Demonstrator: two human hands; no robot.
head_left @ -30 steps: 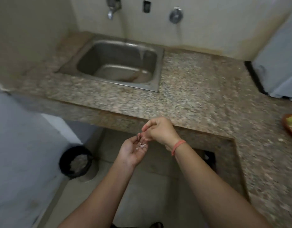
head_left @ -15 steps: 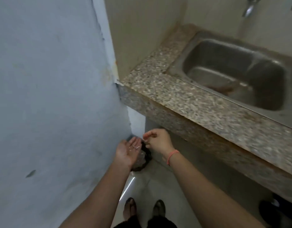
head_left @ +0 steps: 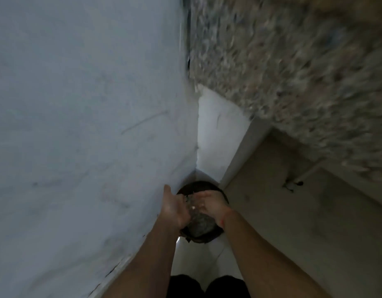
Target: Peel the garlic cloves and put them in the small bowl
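Observation:
Both my hands hang over a dark round bin [head_left: 204, 230] on the floor in the corner. My left hand [head_left: 175, 206] is tilted on its side, palm facing right, fingers straight. My right hand [head_left: 211, 204] faces it with its fingers loosely out, an orange band at the wrist. Small pale scraps of garlic skin [head_left: 193, 207] show between the two palms above the bin. No garlic clove or small bowl is in view.
A pale blue wall [head_left: 89, 125] fills the left. The speckled stone counter [head_left: 293, 61] juts out overhead at the upper right, blurred. Beige floor tiles [head_left: 282, 211] lie to the right of the bin, and my dark trousers show at the bottom edge.
My view swung down and left from the sink and counter to the floor corner. Both hands dropped to just above the bin, and my left palm tipped sideways from cupped-up.

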